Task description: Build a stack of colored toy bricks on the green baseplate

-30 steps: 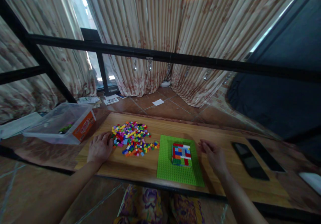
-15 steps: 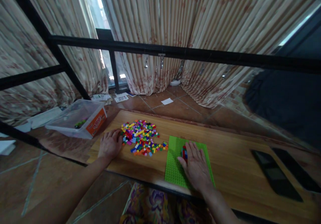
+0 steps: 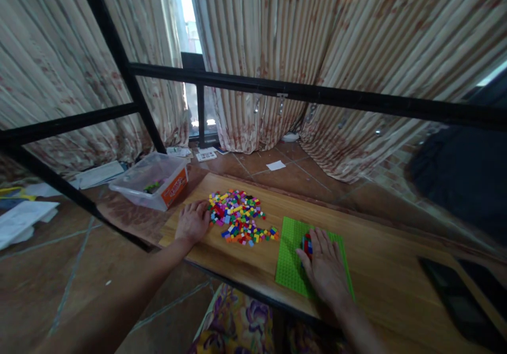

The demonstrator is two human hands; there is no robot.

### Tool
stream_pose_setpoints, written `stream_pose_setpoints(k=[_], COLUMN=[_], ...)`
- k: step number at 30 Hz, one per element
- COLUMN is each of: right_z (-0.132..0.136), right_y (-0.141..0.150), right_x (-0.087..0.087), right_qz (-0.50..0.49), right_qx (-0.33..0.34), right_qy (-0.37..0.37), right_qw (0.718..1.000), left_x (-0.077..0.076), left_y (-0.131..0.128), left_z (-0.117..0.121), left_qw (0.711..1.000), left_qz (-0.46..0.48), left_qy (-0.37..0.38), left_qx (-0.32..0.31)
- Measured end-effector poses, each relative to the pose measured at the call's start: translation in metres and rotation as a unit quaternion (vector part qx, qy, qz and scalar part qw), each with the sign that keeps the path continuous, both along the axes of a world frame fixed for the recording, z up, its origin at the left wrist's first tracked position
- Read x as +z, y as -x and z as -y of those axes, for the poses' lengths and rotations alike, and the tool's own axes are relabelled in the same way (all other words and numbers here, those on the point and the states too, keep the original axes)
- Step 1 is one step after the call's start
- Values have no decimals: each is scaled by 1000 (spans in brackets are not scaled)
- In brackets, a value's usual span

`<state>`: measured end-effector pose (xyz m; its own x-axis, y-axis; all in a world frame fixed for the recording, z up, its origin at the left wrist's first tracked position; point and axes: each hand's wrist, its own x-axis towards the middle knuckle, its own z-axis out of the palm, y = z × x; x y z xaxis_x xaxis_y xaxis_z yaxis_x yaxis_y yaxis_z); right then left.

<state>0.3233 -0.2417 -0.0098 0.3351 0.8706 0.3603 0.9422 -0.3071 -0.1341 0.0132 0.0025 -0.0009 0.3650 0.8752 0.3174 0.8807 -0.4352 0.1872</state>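
A loose pile of small multicoloured building bricks lies on the wooden table. My left hand rests on the table at the pile's left edge, fingers loosely extended, and appears to hold nothing. To the right of the pile lies a green studded baseplate. Over it, my right hand is laid flat with its fingers stretched out. Beside and partly under that hand, red and blue bricks sit on the baseplate; the palm hides the rest of them.
On the floor left of the table stands a clear plastic box with an orange label and some green pieces inside. Two dark flat devices lie at the table's right end. A black metal rail crosses in front of the curtains.
The camera has turned slightly left, so the scene sits further right in the picture. Both hands keep about the same places at the pile and on the baseplate.
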Motion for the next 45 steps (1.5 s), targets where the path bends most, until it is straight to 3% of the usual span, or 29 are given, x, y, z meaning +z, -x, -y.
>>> stream_pose_setpoints(k=[4,7,13,17,20,23,28,36,45], right_z=[-6,-25,-101,-149,-167,-168,-148,-128,-152], right_y=[3,27,85,100,103,102,84,50,92], right_x=[6,15,35,41,38,28,16,25,46], right_qz=[16,5,-66,-94,-92,-88,-109,-129,-57], right_qx=[-8,18,145,184,202,230,249,204,85], right_qy=[-17,-54,-43,3,38,52,13,3,89], right_qw=[1000,998,986,979,974,968,962,970,991], left_x=[1,3,5,2,-1,-1,5,6,4], left_y=[-1,-2,-2,-2,-2,-2,-3,-3,-1], left_z=[2,4,7,6,5,5,8,9,6], left_qw=[1000,1000,1000,1000,1000,999,1000,999,1000], left_qz=[4,9,15,20,28,29,15,23,14], left_qy=[8,8,14,10,9,14,26,30,19], left_qx=[7,11,6,1,-5,-5,6,4,6])
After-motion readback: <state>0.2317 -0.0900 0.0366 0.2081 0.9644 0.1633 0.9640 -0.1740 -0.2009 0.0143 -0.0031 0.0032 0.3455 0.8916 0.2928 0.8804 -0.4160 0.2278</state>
